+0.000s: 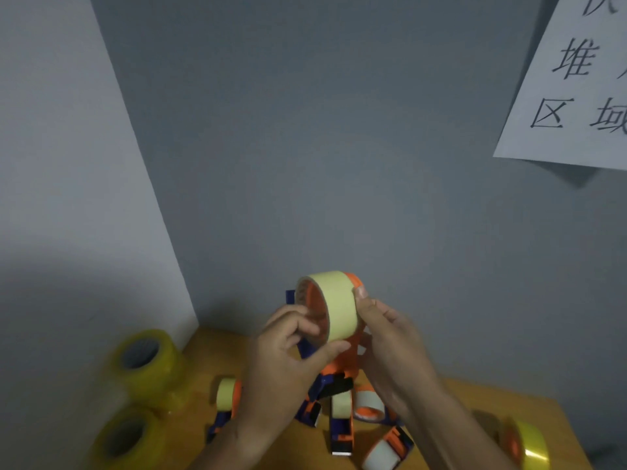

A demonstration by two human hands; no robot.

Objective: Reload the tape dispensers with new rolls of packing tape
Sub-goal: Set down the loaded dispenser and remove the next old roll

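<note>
Storage corner: wall sign (573, 79) marking stacking area, tape rolls (144, 362) on table (475, 401).

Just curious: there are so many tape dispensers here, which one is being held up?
The dispenser with the pale yellow roll, gripped by both hands above the table; the others lie on it.

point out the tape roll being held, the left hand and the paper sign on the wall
tape roll (334, 301), head view, on its pale yellow outer band
left hand (285, 357), head view, on the back of the hand
paper sign (573, 89), head view, on the white sheet

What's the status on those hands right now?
Both hands grip the raised dispenser, pale roll seated. Spare yellow rolls at left. Nothing in the way.
</note>
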